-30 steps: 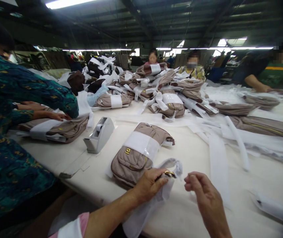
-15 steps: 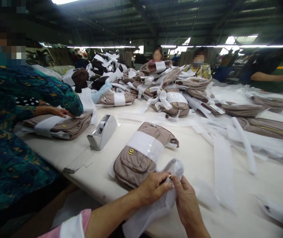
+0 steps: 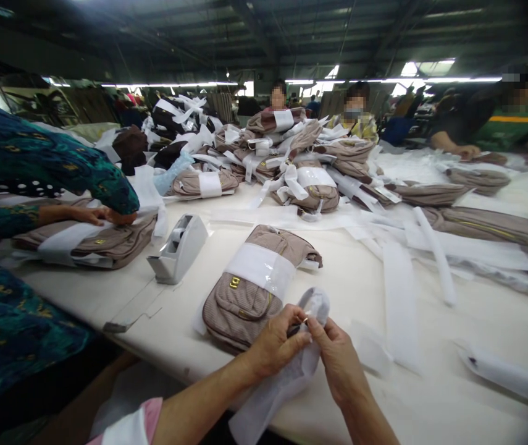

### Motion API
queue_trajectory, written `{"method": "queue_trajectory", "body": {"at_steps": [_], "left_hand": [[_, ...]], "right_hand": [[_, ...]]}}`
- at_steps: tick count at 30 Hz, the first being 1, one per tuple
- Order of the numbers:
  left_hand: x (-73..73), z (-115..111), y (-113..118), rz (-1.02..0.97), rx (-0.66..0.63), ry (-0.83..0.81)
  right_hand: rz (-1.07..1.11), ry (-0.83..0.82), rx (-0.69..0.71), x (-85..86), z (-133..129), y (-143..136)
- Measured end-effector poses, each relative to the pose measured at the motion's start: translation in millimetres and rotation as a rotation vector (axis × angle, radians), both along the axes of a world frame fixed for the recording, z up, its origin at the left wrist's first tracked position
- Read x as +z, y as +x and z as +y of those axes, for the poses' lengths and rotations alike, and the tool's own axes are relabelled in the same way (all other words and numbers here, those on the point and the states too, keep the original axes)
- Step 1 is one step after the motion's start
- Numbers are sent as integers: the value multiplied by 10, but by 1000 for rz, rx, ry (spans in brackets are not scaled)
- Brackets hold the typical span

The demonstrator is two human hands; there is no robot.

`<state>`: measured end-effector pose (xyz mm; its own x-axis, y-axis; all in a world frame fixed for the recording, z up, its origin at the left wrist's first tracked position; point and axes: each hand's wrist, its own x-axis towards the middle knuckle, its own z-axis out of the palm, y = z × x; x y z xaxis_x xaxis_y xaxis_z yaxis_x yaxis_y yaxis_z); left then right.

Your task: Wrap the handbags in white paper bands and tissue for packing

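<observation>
In front of me a taupe shoulder bag lies on the table, with a white paper band around its middle and a gold emblem. At the bag's lower right corner, my left hand is closed on a small gold-coloured metal fitting. Fingertips of my right hand pinch a thin white wrapping strip right beside that fitting. This strip loops above the fingers and trails down past the table edge. What the fitting is joined to is largely covered by my fingers.
A grey tape dispenser stands left of the bag. Further left, a co-worker's hand rests on another banded bag. Behind is a heap of wrapped bags. White strips lie to the right.
The view has shifted a little to the right, so everything sits further left. Both hands stay together at the metal fitting and white strip, with little change in grip.
</observation>
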<state>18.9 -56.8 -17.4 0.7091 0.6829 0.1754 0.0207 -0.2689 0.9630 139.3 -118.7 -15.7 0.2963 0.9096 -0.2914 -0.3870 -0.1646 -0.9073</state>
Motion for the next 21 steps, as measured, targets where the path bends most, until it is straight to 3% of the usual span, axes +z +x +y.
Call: {"method": "queue_trajectory", "body": {"at_steps": [5,8,13,15,17,19,21], "left_hand": [[7,2,25,10,-4,23],[12,10,27,27,9,-12],[7,29,30,47,32,-88],[8,29,40,46,21,-108],[17,27,50,40,23,-132],[29,28,54,34,38,-159],[37,33,53,19,53,-180]], "right_hand": [[-11,12,-51,65,-3,-52],[-217,-14,-92,151,-129,56],[-920,-173,-664,248,-546,786],[-1161,-175,-573,249,-577,1123],[-1307,-112,-317,237,-505,1363],[-1377,-48,-102,225,-411,1462],[-1452,-24,-73,207,-387,1417]]}}
